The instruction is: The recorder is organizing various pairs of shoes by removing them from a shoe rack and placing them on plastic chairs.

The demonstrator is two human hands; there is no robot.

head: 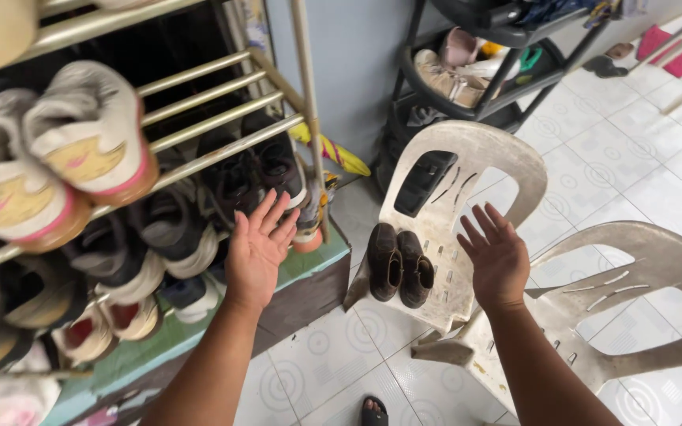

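Note:
My left hand is raised with fingers spread, empty, in front of a metal shoe rack. It hovers close to dark shoes on the rack's lower rail. My right hand is also up and spread, holding nothing, just right of a pair of dark brown boots. The boots stand side by side on the seat of a worn white plastic chair. Neither hand touches anything.
Pale sneakers with pink soles sit on the rack's upper rail, more shoes below. A second white plastic chair stands at right. A black tiered stand holds footwear at the back. My sandalled toes show on the white tiled floor.

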